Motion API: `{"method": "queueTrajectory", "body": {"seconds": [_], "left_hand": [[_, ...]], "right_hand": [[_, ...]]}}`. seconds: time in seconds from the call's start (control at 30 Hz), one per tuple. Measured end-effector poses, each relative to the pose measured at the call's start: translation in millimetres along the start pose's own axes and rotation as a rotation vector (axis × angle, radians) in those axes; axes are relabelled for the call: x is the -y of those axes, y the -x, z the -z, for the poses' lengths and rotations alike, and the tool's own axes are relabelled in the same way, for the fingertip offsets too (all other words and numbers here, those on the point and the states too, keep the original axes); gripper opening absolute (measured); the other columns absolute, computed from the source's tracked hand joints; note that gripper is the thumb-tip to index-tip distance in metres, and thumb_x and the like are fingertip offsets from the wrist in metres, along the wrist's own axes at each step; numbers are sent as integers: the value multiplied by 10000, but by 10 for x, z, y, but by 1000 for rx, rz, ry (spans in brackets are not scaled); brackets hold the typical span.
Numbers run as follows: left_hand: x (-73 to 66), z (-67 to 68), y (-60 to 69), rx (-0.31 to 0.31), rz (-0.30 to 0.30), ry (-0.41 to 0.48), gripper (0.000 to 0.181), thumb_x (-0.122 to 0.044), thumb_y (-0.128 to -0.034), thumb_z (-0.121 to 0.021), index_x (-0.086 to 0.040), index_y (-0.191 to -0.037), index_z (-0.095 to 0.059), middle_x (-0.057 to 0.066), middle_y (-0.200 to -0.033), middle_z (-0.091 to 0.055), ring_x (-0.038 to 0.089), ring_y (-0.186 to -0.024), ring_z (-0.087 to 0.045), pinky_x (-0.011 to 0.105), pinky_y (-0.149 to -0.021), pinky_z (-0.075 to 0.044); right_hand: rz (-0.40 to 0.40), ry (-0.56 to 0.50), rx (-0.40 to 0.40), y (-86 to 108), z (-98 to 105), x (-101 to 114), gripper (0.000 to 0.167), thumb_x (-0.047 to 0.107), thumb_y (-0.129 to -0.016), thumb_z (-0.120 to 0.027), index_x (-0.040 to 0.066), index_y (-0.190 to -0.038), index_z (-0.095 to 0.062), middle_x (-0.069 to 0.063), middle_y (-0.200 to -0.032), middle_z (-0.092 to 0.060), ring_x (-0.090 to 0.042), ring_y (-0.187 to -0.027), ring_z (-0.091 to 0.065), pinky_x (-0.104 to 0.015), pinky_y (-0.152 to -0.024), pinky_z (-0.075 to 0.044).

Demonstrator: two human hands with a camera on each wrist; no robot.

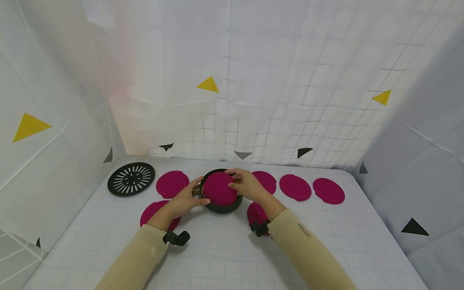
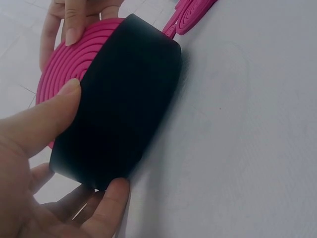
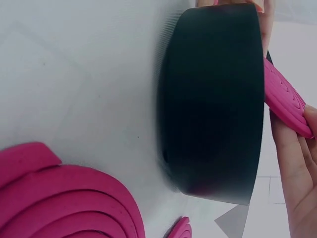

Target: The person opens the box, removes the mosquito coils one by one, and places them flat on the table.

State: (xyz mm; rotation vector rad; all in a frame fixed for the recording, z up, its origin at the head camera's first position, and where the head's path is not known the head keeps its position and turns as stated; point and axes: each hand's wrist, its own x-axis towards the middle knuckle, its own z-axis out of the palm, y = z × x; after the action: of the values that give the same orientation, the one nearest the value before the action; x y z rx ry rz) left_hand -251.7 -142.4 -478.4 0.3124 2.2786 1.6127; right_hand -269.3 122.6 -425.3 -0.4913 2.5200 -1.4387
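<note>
A magenta mosquito coil [image 1: 219, 190] is tilted over the mouth of a round black box [image 1: 225, 208] in the middle of the table. My right hand [image 1: 250, 186] pinches the coil at its right edge; in the right wrist view, the coil [image 3: 283, 96] slants across the box's rim. My left hand [image 1: 185, 199] holds the box from the left. As the left wrist view shows, its thumb lies at the rim beside the coil [image 2: 79, 52] and its fingers curl along the wall of the box [image 2: 119, 99]. The box's inside is mostly hidden by the coil.
A slotted black lid [image 1: 116, 186] lies at the back left. Several more magenta coils lie flat around, among them one under my left wrist [image 1: 154, 211], one near my right wrist [image 1: 255, 212], and one at far right [image 1: 328, 191]. White sheeting [image 1: 253, 60] encloses the table.
</note>
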Motion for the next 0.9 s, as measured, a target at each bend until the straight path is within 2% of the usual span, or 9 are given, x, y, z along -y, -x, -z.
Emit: {"method": "queueTrajectory", "body": {"seconds": [0.13,0.27,0.4,0.5,0.67,0.83,0.9], "left_hand": [[2,-4,0,-3,7,0,973,-288,-841,-831,-295,-1596,-218,133,-1614,-291,341,-1480,-284,577,-1108,-354],[-2,-6,-1,-2,9,6,979,-288,-837,-834,-292,-1597,-217,133,-1616,-288,340,-1482,-278,575,-1107,-355],[1,-4,-8,-3,10,15,986,-286,-832,-839,-281,-1598,-218,139,-1617,-283,348,-1481,-276,593,-1098,-357],[3,-5,-12,0,7,26,985,-271,-834,-838,-263,-1600,-218,154,-1614,-283,362,-1480,-274,614,-1091,-353],[4,-5,-14,0,7,26,987,-271,-833,-839,-258,-1600,-218,161,-1611,-288,366,-1478,-276,629,-1081,-355],[-3,0,-7,0,11,18,987,-276,-834,-837,-260,-1601,-215,161,-1611,-288,371,-1477,-277,634,-1073,-364],[-11,0,-2,2,13,18,992,-281,-833,-838,-261,-1602,-211,162,-1613,-283,373,-1478,-273,632,-1073,-364]], "right_hand": [[-6,13,-21,29,26,34,453,75,-945,-694,207,-1369,-605,-151,-1288,-626,-190,-850,-677,-354,-714,-595],[-27,-6,-41,56,57,56,463,69,-943,-695,213,-1373,-604,-172,-1349,-581,-209,-922,-678,-363,-727,-602],[-26,-21,-62,86,90,67,476,50,-935,-699,196,-1378,-603,-174,-1337,-585,-236,-1046,-669,-365,-722,-608],[-24,-17,-82,112,119,78,481,48,-932,-701,192,-1380,-601,-164,-1310,-606,-251,-1081,-665,-360,-720,-607],[-22,-41,-99,149,178,80,482,50,-932,-701,182,-1383,-596,-149,-1266,-633,-251,-1056,-668,-372,-742,-608],[-4,-50,-109,196,246,69,484,54,-934,-698,172,-1390,-588,-143,-1214,-656,-235,-940,-670,-417,-738,-608],[-1,-62,-112,221,276,70,485,56,-936,-696,172,-1394,-584,-150,-1226,-652,-245,-954,-671,-432,-741,-607]]}}
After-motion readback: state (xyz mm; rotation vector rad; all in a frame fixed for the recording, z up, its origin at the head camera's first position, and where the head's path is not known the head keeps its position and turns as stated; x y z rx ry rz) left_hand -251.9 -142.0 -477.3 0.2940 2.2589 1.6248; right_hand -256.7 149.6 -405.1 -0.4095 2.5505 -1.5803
